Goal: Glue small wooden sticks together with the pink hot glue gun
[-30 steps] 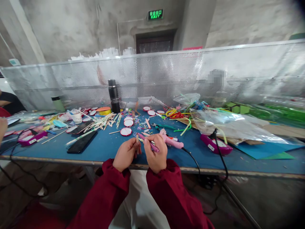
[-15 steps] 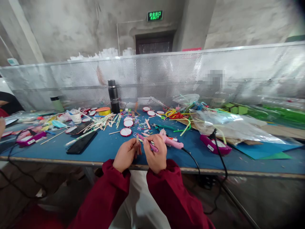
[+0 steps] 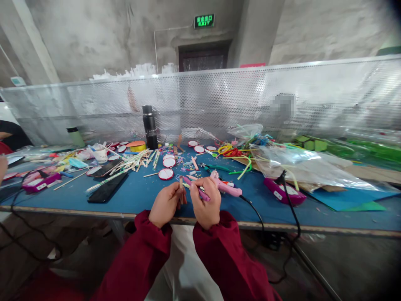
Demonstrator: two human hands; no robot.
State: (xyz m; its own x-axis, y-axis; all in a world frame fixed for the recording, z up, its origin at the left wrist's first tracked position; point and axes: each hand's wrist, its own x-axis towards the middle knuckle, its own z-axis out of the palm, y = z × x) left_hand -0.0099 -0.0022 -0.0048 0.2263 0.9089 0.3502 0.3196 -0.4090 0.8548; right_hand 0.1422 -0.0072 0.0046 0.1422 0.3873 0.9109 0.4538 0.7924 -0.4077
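1. Nearest, at the front edge of the table [image 3: 131, 196], the left hand [image 3: 164, 203] is curled closed around a short wooden stick [image 3: 181, 188] held upright, the stick's top poking above the fingers.
2. Right beside it, the right hand [image 3: 205, 202] is closed around a purple fuzzy craft wire [image 3: 196, 188], whose free end reaches toward the stick; whether the two touch is too small to tell.
3. The grip on both pieces looks light, so the wire could slip off the stick, or the stick could twist out of the fingers.
4. Just behind the right hand lies a pink glue gun [image 3: 227, 187] with its black cord running off the table edge; a sleeve catching the cord could drag it, and the nozzle may be hot.
5. Farther back are round red-and-white discs [image 3: 165, 173], a scatter of wooden sticks [image 3: 138, 159], a black phone [image 3: 106, 188] to the left, and a black flask [image 3: 149, 125] by the metal screen.
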